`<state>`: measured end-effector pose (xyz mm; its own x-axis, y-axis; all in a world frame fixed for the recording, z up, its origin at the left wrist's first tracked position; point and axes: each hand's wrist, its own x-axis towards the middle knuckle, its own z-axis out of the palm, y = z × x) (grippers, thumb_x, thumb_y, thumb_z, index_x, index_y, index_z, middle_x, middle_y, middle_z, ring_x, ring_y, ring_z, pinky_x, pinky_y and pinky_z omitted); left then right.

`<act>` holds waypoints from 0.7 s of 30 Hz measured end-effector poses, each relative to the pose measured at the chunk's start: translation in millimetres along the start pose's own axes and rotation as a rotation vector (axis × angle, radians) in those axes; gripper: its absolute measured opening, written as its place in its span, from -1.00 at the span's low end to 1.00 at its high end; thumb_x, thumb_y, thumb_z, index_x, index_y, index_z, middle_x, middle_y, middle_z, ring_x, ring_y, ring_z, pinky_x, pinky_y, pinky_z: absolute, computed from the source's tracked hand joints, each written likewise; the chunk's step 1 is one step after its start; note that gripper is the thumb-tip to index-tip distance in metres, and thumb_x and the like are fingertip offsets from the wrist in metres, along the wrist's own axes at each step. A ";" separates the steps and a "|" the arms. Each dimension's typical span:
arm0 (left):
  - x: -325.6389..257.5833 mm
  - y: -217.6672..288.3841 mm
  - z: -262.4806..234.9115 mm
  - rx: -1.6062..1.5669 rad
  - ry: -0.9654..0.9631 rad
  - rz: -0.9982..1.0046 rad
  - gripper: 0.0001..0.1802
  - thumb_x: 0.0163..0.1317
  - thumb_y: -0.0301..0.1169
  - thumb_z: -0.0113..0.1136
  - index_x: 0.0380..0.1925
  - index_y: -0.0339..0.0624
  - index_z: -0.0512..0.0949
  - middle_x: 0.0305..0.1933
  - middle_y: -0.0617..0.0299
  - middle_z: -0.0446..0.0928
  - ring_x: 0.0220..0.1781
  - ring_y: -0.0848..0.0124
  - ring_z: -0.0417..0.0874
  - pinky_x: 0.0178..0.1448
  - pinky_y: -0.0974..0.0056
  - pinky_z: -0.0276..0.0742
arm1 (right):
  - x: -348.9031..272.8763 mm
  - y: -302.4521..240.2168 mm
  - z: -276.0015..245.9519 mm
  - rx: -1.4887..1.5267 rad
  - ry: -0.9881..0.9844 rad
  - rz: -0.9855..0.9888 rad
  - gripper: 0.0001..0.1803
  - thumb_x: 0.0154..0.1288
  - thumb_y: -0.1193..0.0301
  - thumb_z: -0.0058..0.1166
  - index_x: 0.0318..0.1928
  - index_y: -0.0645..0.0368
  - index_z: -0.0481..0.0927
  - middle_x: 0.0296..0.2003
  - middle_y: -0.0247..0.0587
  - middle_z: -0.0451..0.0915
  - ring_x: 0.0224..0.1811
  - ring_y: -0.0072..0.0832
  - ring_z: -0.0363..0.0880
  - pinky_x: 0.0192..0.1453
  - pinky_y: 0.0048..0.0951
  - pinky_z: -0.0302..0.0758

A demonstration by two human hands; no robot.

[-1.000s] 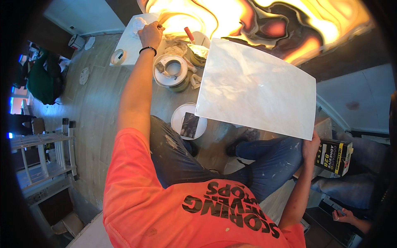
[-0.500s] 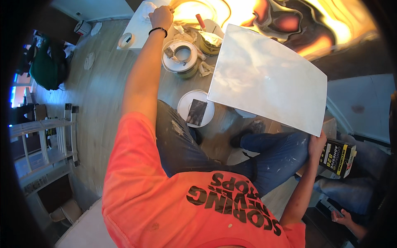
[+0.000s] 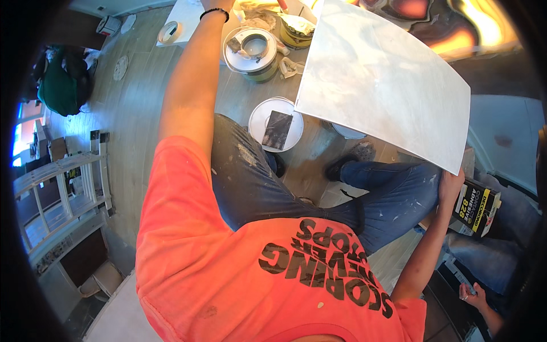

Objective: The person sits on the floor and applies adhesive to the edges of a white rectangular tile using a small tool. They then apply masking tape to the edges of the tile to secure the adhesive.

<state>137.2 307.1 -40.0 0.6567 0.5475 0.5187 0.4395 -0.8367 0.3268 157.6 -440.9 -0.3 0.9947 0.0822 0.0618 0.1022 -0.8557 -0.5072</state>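
My right hand (image 3: 450, 185) grips the lower corner of a large pale grey tile (image 3: 382, 85), which stands tilted over my right knee. My left arm stretches far forward past an open white bucket (image 3: 253, 48). Only the wrist with its black band (image 3: 214, 12) and a sliver of my left hand (image 3: 221, 3) show at the top edge, so I cannot see what it touches. I am crouched in an orange shirt and paint-spattered jeans.
A white round lid (image 3: 263, 117) with a dark flat piece on it lies on the wooden floor by my knee. A tape roll (image 3: 168, 32) lies at top left. A yellow-and-black box (image 3: 477, 208) sits right, another person's hand (image 3: 476, 296) beyond it. A white ladder (image 3: 62, 188) stands left.
My left arm has reached further forward, and the hand has slipped past the top edge. The bucket and lid sit lower in view. My right hand keeps hold of the tile.
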 end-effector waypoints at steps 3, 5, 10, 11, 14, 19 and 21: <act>1.9 2.4 8.5 0.060 0.006 0.014 -0.76 0.08 -0.27 0.54 -0.39 -0.21 0.77 -0.22 -0.09 0.72 -0.12 0.00 0.74 0.01 0.01 0.62 | -7.1 -7.0 1.4 0.022 -0.031 0.023 -0.49 0.47 0.14 0.16 0.10 0.40 0.66 -0.13 0.17 0.78 -0.02 -0.29 0.74 0.07 -0.24 0.57; 17.2 -48.0 25.8 0.142 -0.131 -0.028 -0.61 0.19 0.04 0.44 -0.17 0.03 0.80 -0.19 0.07 0.79 -0.15 0.05 0.80 -0.09 0.02 0.65 | -4.2 -10.0 -0.5 -0.012 -0.074 0.025 -0.50 0.46 0.15 0.18 0.10 0.37 0.68 -0.12 0.15 0.78 -0.02 -0.28 0.75 0.07 -0.24 0.58; 12.8 -27.9 22.6 0.091 -0.181 -0.144 -0.51 0.15 0.10 0.48 -0.27 -0.12 0.72 -0.24 0.02 0.77 -0.10 0.01 0.79 -0.03 -0.04 0.64 | -7.7 -44.3 0.6 0.066 0.007 0.006 -0.61 0.39 0.21 0.25 0.03 0.27 0.74 -0.21 0.08 0.79 -0.15 -0.25 0.77 0.01 -0.24 0.60; 14.4 -23.4 20.6 0.115 -0.176 -0.123 -0.52 0.16 0.09 0.47 -0.25 -0.12 0.71 -0.22 0.01 0.77 -0.08 0.01 0.79 -0.02 -0.04 0.63 | -7.6 -44.3 0.0 0.088 0.012 0.010 -0.63 0.38 0.22 0.27 0.00 0.27 0.74 -0.22 0.08 0.79 -0.16 -0.25 0.77 -0.01 -0.25 0.61; 17.9 -31.7 26.9 0.158 -0.227 -0.120 -0.62 0.24 -0.01 0.43 -0.20 -0.08 0.73 -0.17 0.02 0.77 -0.04 0.02 0.78 0.02 -0.03 0.63 | -8.7 -48.1 -3.8 0.090 0.010 0.023 -0.67 0.36 0.24 0.29 -0.05 0.26 0.74 -0.26 0.08 0.78 -0.20 -0.23 0.78 -0.05 -0.27 0.61; 26.5 -70.4 51.8 0.150 -0.204 -0.004 -0.73 0.35 -0.16 0.30 -0.06 0.04 0.77 -0.06 0.07 0.78 0.02 0.03 0.78 0.10 0.00 0.65 | -8.8 -33.8 1.9 0.058 0.036 0.002 -0.68 0.40 0.22 0.27 -0.09 0.24 0.75 -0.29 0.07 0.77 -0.23 -0.12 0.77 -0.08 -0.22 0.62; 27.3 -69.2 49.6 0.183 -0.244 -0.017 -0.72 0.39 -0.17 0.25 0.00 0.08 0.77 -0.02 0.09 0.77 0.06 0.04 0.78 0.14 0.02 0.65 | -9.8 -42.0 1.3 0.027 0.037 0.013 -0.68 0.40 0.20 0.26 -0.10 0.23 0.76 -0.30 0.07 0.76 -0.23 -0.10 0.77 -0.09 -0.21 0.61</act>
<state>155.1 380.6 -87.6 0.7664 0.5667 0.3024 0.5401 -0.8234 0.1743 143.6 -405.1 19.2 0.9949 0.0519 0.0867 0.0902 -0.8423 -0.5314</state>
